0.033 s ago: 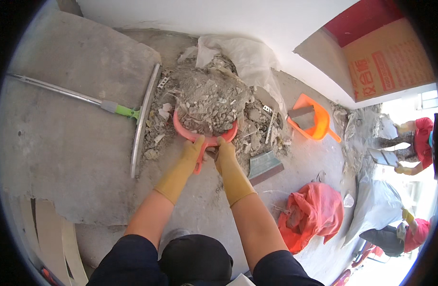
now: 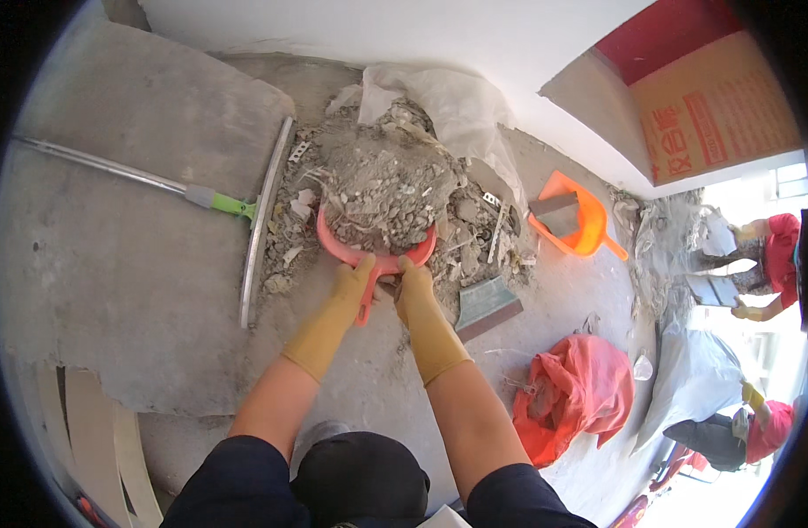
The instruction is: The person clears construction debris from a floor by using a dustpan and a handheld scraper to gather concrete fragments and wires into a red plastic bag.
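Coral-pink plastic dustpan (image 2: 375, 255): lay on the concrete floor in the head view, its rounded pan pushed into the foot of the rubble heap, grey debris filling it to the rim, its handle pointing back toward the person.
Left hand (image 2: 356, 280): in a long mustard-yellow rubber glove, fingers curled and clamped round the dustpan's handle from the left.
Right hand (image 2: 413, 286): in a matching glove, closed on the same handle and rear rim, touching the left hand.
Grey rubble heap (image 2: 386, 180): broken plaster, dust and thin strips piled against the white wall, spilling onto a crumpled translucent plastic sheet (image 2: 461, 101) behind it.
Long metal floor squeegee with a green collar (image 2: 259, 224): lay just left of the heap, blade running along its edge, pole stretching away to the left.
Orange plastic dustpan (image 2: 580, 224): sat to the right of the heap, a flat grey board piece resting in it.
Grey flat trowel blade (image 2: 486, 304): lay on the floor just right of the right wrist.
Red plastic bag (image 2: 576, 392): crumpled and open on the floor to the right of the right forearm, grey debris showing inside.
Open room: bare concrete (image 2: 122, 273) spread wide to the left of the squeegee; the right side was crowded.
Other people: sleeves in red (image 2: 782, 251) at the far right edge, beside a white sack (image 2: 699, 378).
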`<act>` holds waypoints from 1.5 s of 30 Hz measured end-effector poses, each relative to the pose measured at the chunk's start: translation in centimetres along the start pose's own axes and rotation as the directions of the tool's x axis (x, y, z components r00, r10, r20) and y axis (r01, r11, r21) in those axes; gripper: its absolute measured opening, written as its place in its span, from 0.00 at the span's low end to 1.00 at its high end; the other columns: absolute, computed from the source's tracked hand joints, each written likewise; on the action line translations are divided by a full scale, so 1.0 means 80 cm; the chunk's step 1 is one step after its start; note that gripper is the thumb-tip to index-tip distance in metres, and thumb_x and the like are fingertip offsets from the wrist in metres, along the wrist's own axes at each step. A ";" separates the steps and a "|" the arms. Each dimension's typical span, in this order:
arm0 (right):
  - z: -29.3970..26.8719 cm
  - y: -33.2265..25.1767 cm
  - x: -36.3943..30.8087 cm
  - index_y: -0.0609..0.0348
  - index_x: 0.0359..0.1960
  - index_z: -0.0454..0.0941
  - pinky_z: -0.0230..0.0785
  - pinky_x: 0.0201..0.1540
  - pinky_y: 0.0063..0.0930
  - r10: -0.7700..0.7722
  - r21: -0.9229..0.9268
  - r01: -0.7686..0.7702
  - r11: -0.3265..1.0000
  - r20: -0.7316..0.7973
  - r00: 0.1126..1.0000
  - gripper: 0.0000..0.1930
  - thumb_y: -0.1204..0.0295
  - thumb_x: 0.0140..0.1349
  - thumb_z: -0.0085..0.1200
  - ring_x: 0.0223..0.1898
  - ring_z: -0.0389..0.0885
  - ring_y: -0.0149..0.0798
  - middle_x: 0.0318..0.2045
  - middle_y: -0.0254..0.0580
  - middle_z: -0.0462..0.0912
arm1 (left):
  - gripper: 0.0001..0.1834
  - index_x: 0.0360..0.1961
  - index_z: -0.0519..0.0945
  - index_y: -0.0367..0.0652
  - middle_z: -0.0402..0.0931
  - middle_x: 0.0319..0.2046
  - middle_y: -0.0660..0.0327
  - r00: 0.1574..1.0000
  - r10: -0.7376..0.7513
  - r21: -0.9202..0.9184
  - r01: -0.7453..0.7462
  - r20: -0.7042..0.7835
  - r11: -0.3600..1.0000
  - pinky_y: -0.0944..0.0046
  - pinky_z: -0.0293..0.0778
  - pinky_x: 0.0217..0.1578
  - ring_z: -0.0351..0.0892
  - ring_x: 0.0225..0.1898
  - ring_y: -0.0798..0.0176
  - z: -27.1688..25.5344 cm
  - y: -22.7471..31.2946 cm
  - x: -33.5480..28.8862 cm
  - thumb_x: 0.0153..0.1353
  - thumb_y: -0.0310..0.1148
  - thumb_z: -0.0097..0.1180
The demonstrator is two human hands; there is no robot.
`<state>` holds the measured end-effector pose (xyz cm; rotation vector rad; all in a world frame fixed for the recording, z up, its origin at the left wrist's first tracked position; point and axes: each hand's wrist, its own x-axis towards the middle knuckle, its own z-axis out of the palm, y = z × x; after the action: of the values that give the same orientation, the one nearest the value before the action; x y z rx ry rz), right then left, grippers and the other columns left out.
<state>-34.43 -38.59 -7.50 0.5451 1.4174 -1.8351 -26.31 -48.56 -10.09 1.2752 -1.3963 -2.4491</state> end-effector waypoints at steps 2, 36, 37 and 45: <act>-0.019 0.023 -0.012 0.63 0.44 0.74 0.80 0.35 0.42 0.000 -0.066 0.001 0.998 0.027 1.000 0.10 0.70 0.69 0.46 0.31 0.84 0.45 0.36 0.48 0.83 | 0.22 0.40 0.79 0.33 0.80 0.23 0.57 0.999 -0.029 -0.173 0.025 -0.022 0.985 0.58 0.77 0.20 0.79 0.20 0.60 -0.012 -0.028 -0.015 0.64 0.46 0.57; -0.460 -0.181 -0.282 0.53 0.43 0.82 0.72 0.52 0.45 -0.587 -0.895 -0.445 0.036 -0.379 0.715 0.14 0.66 0.56 0.54 0.50 0.80 0.57 0.45 0.56 0.82 | 0.14 0.32 0.75 0.42 0.72 0.17 0.62 0.771 -0.589 0.326 0.507 0.242 0.798 0.69 0.70 0.17 0.73 0.15 0.66 -0.059 -0.047 -0.229 0.66 0.42 0.54; -0.449 -0.191 -0.275 0.54 0.40 0.83 0.72 0.52 0.45 -0.625 -0.906 -0.415 0.087 -0.374 0.685 0.12 0.67 0.56 0.53 0.49 0.80 0.58 0.44 0.57 0.82 | 0.14 0.34 0.75 0.41 0.74 0.19 0.61 0.768 -0.605 0.309 0.535 0.211 0.786 0.68 0.72 0.17 0.74 0.16 0.65 -0.058 -0.047 -0.229 0.65 0.42 0.54; -0.386 -0.250 -0.267 0.51 0.60 0.73 0.70 0.57 0.44 -0.635 -0.973 -0.205 0.103 -0.223 0.740 0.29 0.60 0.55 0.59 0.54 0.79 0.55 0.49 0.57 0.82 | 0.40 0.71 0.57 0.45 0.77 0.50 0.50 0.682 -0.691 0.466 0.544 0.239 0.698 0.66 0.81 0.25 0.83 0.35 0.57 -0.089 -0.081 -0.181 0.56 0.29 0.54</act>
<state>-39.42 -0.69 11.21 0.1292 2.9352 -0.3265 -9.80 -43.78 -7.55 1.6269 -1.8167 -3.1722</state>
